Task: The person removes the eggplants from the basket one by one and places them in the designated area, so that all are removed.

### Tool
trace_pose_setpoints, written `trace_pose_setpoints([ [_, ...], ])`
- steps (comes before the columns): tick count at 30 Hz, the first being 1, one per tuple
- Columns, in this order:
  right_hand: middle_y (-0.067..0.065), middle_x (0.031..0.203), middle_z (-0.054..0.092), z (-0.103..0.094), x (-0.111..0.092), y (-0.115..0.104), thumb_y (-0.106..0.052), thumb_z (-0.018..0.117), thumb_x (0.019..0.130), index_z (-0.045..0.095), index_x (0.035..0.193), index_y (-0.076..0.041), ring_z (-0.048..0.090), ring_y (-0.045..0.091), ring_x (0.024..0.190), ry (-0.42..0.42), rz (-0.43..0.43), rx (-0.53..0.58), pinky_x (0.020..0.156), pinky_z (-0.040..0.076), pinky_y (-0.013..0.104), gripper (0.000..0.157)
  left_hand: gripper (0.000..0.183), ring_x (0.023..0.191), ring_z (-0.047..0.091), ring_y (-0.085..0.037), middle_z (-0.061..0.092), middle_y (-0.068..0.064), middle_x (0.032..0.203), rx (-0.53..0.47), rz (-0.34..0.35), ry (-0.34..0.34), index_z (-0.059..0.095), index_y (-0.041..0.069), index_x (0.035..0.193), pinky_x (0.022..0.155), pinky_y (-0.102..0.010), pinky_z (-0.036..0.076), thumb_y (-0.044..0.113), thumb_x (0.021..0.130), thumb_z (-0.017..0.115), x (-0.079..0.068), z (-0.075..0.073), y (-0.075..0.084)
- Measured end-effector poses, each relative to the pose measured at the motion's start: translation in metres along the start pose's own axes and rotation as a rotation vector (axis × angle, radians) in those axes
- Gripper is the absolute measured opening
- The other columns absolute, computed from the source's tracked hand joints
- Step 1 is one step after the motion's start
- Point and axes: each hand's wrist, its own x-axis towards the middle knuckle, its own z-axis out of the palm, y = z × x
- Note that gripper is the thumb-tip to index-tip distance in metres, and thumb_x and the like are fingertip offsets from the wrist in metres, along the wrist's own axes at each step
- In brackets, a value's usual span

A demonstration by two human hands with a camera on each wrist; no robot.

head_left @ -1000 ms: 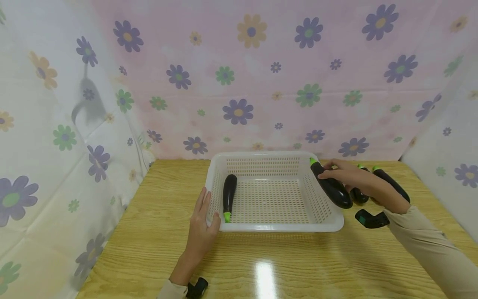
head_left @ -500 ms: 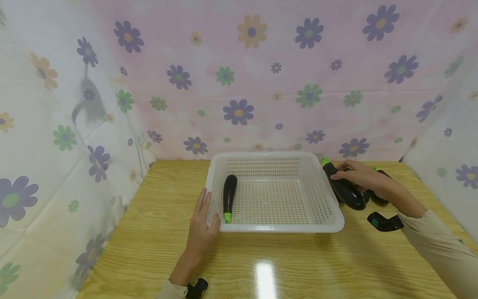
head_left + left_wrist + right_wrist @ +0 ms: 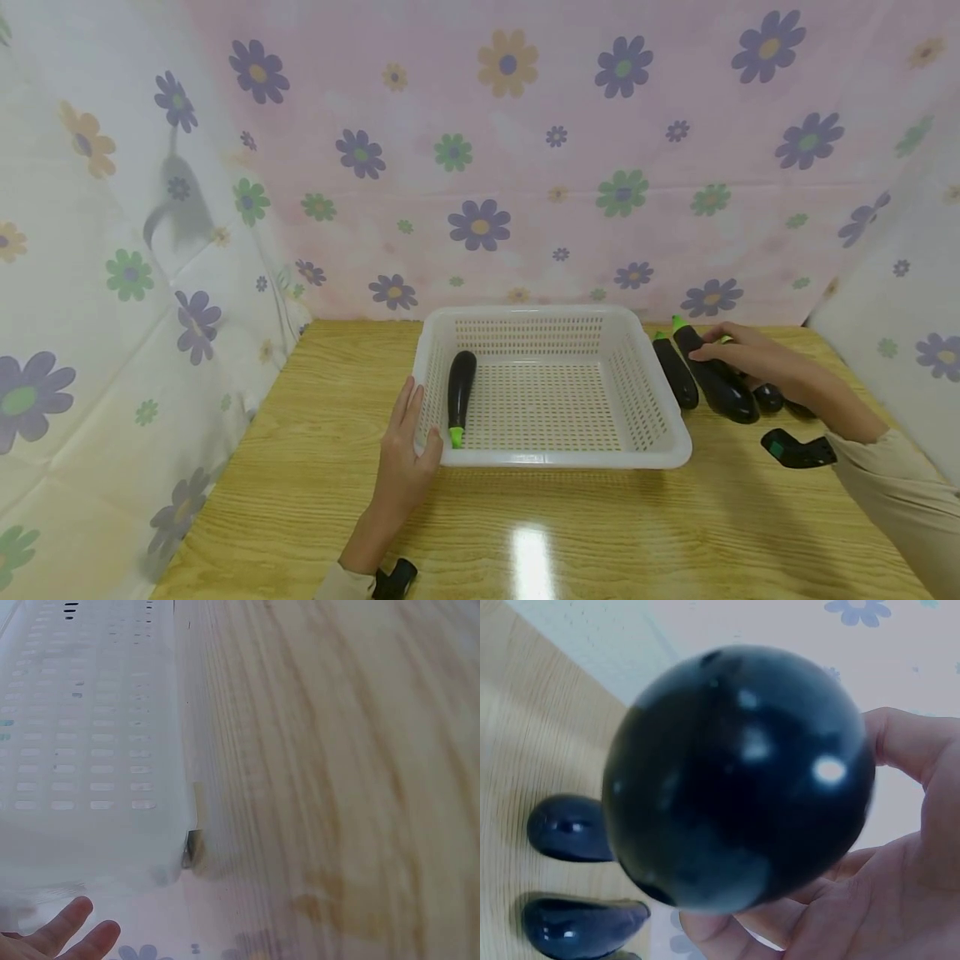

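A white perforated plastic basket stands on the table, with one dark eggplant lying along its left inner side, green stem end toward the front. My left hand rests at the basket's front left corner, fingers extended along the rim; in the left wrist view two fingertips show beside the basket wall. To the right of the basket, my right hand grips another eggplant from above, its green stem pointing away. Its rounded, shiny end fills the right wrist view.
Between the basket and the held eggplant lies an eggplant. More eggplants lie right of it, partly hidden under my right hand, including one dark rounded end. A flowered cloth hangs behind the wooden table.
My right hand has moved right with the eggplant, from over the basket's right rim to beyond it, uncovering an eggplant beside the basket. My left hand and the basket stay put.
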Motion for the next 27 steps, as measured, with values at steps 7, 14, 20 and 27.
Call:
trace_pose_setpoints([
  [7,0.029,0.124,0.04,-0.005,-0.004,0.01,-0.045,0.048,0.095,0.027,0.135,0.008,0.049,0.025,0.082,0.022,0.002,0.001,0.065,0.047,0.038,0.07,0.06,0.134,0.035,-0.03,0.029,-0.018,0.151,-0.012,0.016,0.007,0.037,-0.009,0.14,0.098,-0.046,0.037,0.003,0.084,0.056,0.0,0.0,0.0],
  [14,0.032,0.128,0.034,-0.01,-0.007,0.02,-0.046,0.047,0.095,0.029,0.132,0.007,0.045,0.027,0.083,0.034,0.009,-0.022,0.067,0.048,0.039,0.066,0.059,0.134,0.034,-0.029,0.028,-0.016,0.151,-0.022,0.0,0.002,0.037,-0.008,0.14,0.098,-0.047,0.038,0.004,0.085,0.054,-0.001,0.0,-0.001],
  [20,0.032,0.126,0.037,-0.014,-0.011,0.029,-0.045,0.046,0.096,0.027,0.134,0.01,0.05,0.027,0.083,0.05,0.009,-0.033,0.067,0.048,0.04,0.07,0.059,0.133,0.037,-0.029,0.028,-0.017,0.151,-0.028,0.004,0.008,0.038,-0.008,0.14,0.096,-0.047,0.04,0.004,0.085,0.054,0.0,-0.001,-0.001],
  [27,0.033,0.126,0.035,-0.018,-0.015,0.038,-0.045,0.046,0.096,0.027,0.135,0.011,0.049,0.026,0.085,0.091,0.019,-0.042,0.065,0.049,0.039,0.07,0.059,0.131,0.039,-0.031,0.028,-0.017,0.151,-0.031,0.005,0.011,0.038,-0.007,0.14,0.094,-0.047,0.041,0.003,0.085,0.055,0.0,0.0,-0.002],
])
